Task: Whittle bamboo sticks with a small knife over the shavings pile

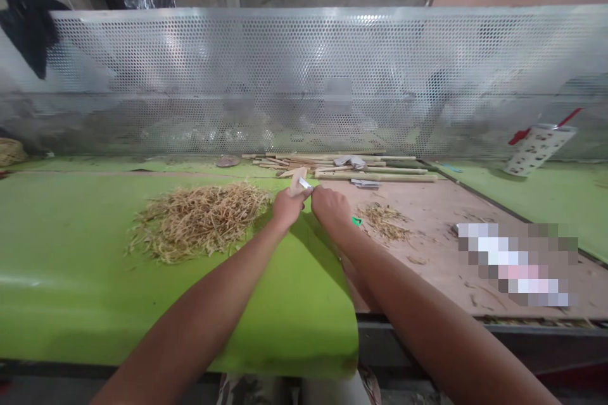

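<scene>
My left hand (pixel 287 207) is closed around a pale, flat wood-coloured piece (pixel 297 178) that sticks up past the fingers. A small white strip (pixel 305 183) lies against this piece, by my left thumb. Close beside it, my right hand (pixel 331 205) is closed, its fingertips meeting the left thumb area; what it grips is hidden. Left of my hands, a heap of dry straw-like pieces (pixel 204 218) rests on the green sheet (pixel 294 304). Just beyond my hands lie several pale stalks (pixel 380 176), with folded grey-white papers (pixel 349 161) on and near them.
A perforated metal panel (pixel 285 63) stands along the back. Straw scraps (pixel 387 221) lie on the brown board (pixel 427 285) at right, near a pixelated item (pixel 513 266). Farther right, a patterned cup (pixel 539 150) with a red straw leans. A dark cloth (pixel 33 28) hangs at left.
</scene>
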Available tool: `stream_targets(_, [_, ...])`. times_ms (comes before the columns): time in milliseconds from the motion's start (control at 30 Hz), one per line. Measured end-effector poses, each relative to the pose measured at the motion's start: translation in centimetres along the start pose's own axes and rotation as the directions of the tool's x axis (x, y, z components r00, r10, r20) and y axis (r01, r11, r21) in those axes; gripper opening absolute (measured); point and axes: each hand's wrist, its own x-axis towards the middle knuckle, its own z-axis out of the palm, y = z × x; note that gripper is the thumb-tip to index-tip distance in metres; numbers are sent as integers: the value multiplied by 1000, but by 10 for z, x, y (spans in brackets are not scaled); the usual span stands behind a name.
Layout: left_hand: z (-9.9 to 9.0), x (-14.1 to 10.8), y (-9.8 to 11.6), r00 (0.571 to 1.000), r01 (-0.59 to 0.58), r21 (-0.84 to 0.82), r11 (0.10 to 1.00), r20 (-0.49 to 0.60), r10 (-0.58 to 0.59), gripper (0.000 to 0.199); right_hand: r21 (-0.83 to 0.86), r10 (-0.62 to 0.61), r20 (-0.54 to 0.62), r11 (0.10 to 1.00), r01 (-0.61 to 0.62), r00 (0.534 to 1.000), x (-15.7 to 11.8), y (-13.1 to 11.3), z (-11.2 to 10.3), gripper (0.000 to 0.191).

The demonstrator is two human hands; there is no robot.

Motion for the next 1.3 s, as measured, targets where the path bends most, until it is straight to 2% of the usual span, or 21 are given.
stream_targets(200, [-3, -3, 4, 992, -18, -115, 993, 123, 32, 34, 113, 6, -50, 994, 0, 999, 10, 16, 2, 31])
stream_targets(367, [-2, -5, 7, 975, -97, 27, 995, 205, 89, 18, 396, 46, -194, 918, 35, 980, 16, 31, 4, 35])
stream_targets(567, [1, -4, 4, 950, -230, 226, 947, 264, 168, 14, 545, 97, -218, 837, 39, 971, 21, 33, 4, 27])
stream_targets(667, [0, -1, 4, 946, -260, 238, 936, 260, 196, 15, 571, 81, -213, 819, 57, 974, 23, 33, 5, 24])
stream_targets(833, [-5, 1, 10, 946, -262, 15, 965, 204, 253, 27, 559, 17, -223, 822, 114, 975, 24, 32, 9, 23])
stream_targets(933, [-10, 2, 14, 957, -240, 34, 970, 174, 231, 26, 520, -22, -194, 845, 122, 981, 22, 29, 9, 23])
stream_targets(1033, [-14, 5, 14, 971, -225, 39, 973, 93, 221, 22, 448, -48, -190, 884, 130, 981, 20, 26, 7, 22])
stream_targets(1300, [-11, 5, 18, 993, -98, -133, 986, 51, 105, 17, 410, -82, -162, 901, 142, 983, 19, 22, 6, 18])
